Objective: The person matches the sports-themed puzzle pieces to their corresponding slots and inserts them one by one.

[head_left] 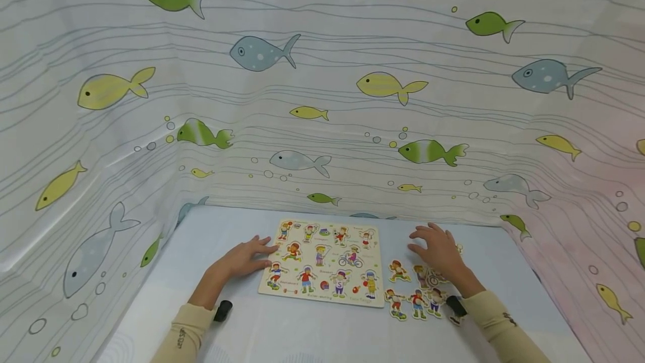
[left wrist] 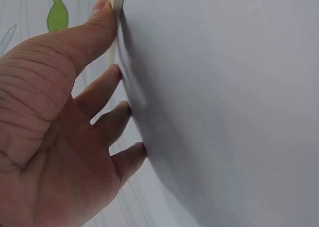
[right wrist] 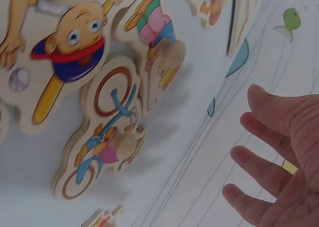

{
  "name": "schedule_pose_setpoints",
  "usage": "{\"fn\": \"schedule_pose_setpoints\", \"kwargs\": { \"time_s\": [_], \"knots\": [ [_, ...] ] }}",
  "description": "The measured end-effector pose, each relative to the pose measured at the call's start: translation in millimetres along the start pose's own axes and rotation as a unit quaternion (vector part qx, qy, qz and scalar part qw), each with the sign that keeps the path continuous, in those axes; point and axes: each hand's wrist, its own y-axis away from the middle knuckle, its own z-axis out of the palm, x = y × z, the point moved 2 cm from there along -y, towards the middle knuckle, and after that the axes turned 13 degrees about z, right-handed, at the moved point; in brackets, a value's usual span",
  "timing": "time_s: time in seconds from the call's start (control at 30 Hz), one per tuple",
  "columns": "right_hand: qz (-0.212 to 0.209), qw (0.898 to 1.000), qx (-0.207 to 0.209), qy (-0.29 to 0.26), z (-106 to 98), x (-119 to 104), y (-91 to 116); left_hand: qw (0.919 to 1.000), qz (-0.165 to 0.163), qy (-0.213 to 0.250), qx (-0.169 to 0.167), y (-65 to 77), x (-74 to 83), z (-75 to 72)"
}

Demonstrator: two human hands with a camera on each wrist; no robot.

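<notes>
A wooden picture board point(head_left: 264, 287) printed with children at sports lies flat on the table. My left hand point(head_left: 247, 256) rests at its left edge, fingers spread; in the left wrist view the thumb point(left wrist: 102, 25) is against the board's edge and the other fingertips touch the table. Right of the board, my right hand point(head_left: 437, 248) is raised over loose wooden puzzle pieces, fingers loosely bent and holding nothing. Close by in the right wrist view are a cyclist piece point(right wrist: 88, 162), a golfer piece point(right wrist: 155, 25) and a baseball player piece point(right wrist: 75, 43), with round knobs on top.
Several more pieces lie right of the board, among them a runner piece point(head_left: 398, 270) and a skateboarder piece point(head_left: 396, 303). A fish-patterned sheet point(head_left: 342, 133) hangs behind the table point(head_left: 302, 329) and along its sides. Both wrists carry a black camera point(head_left: 223, 311).
</notes>
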Motion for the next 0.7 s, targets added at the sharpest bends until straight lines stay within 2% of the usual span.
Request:
{"fn": "schedule_pose_setpoints", "kwargs": {
  "time_s": [0.37, 0.7],
  "knots": [
    [0.027, 0.999, -0.003, 0.018, -8, 25, 2, 1.0, -0.003, 0.0, -0.001, -0.1, 2.5, 0.1],
    [0.053, 0.998, -0.004, 0.032, -8, 47, -2, 1.0, 0.003, -0.006, 0.002, 0.5, -2.1, 1.8]
  ]
}}
